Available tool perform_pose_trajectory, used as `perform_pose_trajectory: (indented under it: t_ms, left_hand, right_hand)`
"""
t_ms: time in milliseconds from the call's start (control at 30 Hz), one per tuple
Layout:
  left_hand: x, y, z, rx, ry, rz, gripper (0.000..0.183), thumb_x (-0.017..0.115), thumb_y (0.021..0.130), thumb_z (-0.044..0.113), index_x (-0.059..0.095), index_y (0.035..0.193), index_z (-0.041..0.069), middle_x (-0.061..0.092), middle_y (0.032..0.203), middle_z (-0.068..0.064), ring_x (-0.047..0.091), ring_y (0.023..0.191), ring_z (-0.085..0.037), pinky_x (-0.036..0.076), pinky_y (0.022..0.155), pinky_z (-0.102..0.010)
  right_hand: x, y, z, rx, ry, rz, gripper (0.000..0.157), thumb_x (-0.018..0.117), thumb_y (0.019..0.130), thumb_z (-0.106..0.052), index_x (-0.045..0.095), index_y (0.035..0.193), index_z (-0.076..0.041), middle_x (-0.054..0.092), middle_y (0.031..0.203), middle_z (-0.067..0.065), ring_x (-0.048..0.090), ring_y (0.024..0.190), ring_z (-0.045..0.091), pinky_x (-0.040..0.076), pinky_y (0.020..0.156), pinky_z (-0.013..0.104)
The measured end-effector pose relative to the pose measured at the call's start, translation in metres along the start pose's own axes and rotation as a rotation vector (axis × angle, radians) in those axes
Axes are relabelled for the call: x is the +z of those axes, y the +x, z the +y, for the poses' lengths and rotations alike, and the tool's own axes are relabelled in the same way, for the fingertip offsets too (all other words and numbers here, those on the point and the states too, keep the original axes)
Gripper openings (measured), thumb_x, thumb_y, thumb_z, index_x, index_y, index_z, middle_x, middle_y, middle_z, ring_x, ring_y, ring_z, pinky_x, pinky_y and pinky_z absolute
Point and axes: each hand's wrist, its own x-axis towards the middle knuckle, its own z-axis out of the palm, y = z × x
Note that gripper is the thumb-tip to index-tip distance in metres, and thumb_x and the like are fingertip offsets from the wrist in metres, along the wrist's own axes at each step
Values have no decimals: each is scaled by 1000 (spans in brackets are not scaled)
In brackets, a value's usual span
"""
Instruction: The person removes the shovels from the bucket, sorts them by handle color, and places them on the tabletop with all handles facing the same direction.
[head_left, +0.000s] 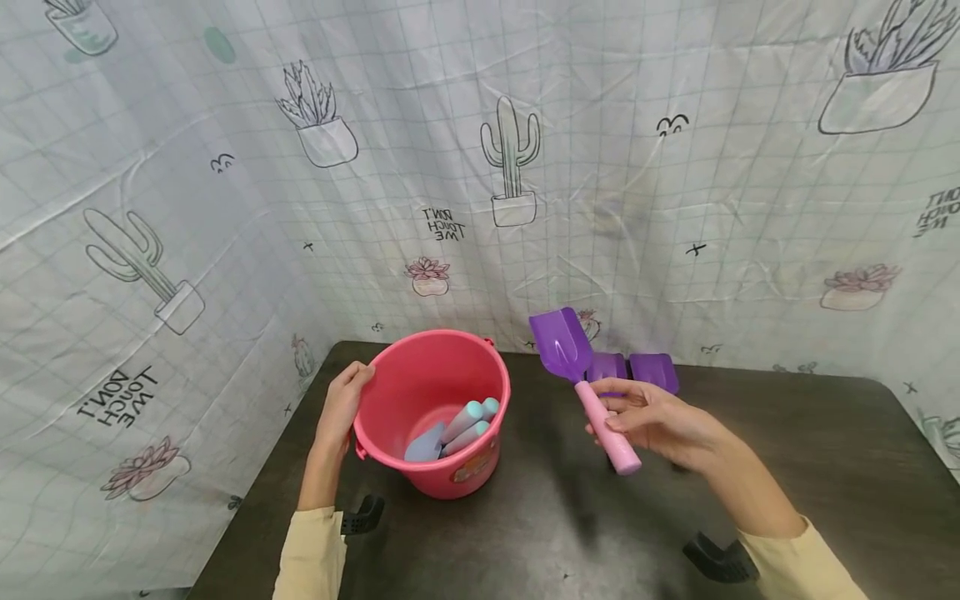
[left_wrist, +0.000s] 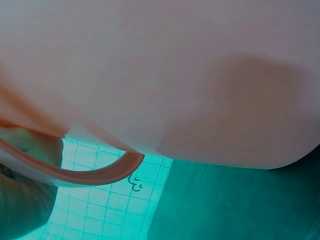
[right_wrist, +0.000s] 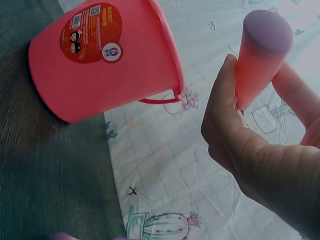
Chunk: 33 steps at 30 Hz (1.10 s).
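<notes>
A pink bucket (head_left: 431,350) stands on the dark table, with several blue-grey tools with mint-tipped handles (head_left: 462,421) lying inside it. My left hand (head_left: 345,404) grips the bucket's left rim, and part of that hand shows beside the bucket's handle (left_wrist: 95,176) in the left wrist view. Between the thumb and fingers of my right hand (head_left: 648,417) is the pink handle of a toy shovel (head_left: 562,343), its purple blade pointing up and away. The shovel is held above the table, to the right of the bucket. In the right wrist view the end of its handle faces the camera.
Two more purple blades (head_left: 654,372) lie at the table's back edge, partly behind my right hand. A white cloth (head_left: 600,167) printed with cacti hangs behind and to the left of the table (head_left: 810,467). The bucket carries a round orange label (right_wrist: 92,32).
</notes>
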Motion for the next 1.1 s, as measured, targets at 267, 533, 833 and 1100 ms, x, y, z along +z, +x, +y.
perform_pose_trajectory:
  t_ms: [267,533,833,1100]
  left_hand:
    - [-2,-1,0,1,-2,2,30,50,109,26,55,97,-1,56,83,-10,58,74,-20,49,61,-26]
    - [-2,-2,2,-5,-27,-18,30,51,109,27,56,97,0,55,82,-6,57,71,-17,48,58,-26]
    - [-2,-2,3,-4,-26,-17,29,51,109,28,56,96,2,55,84,-5,58,73,-16,49,61,-25]
    - [0,-4,2,2,-19,-9,30,51,110,27,55,95,1,55,83,-7,58,72,-17,48,60,-25]
  right_hand:
    - [-12,-9,1,-31,14,-5,41,54,98,6,48,136,-10,63,124,13,68,110,28,56,94,50]
    - [-19,-19,-2,-48,-49,-17,41,51,100,6,50,136,-12,67,126,10,68,113,23,54,95,35]
    - [-37,-33,-1,-80,34,-63,47,42,102,9,61,135,-19,68,125,7,69,114,21,55,91,35]
    - [-51,-44,-1,-145,32,-63,52,38,103,14,62,138,-17,70,126,8,69,112,21,54,95,32]
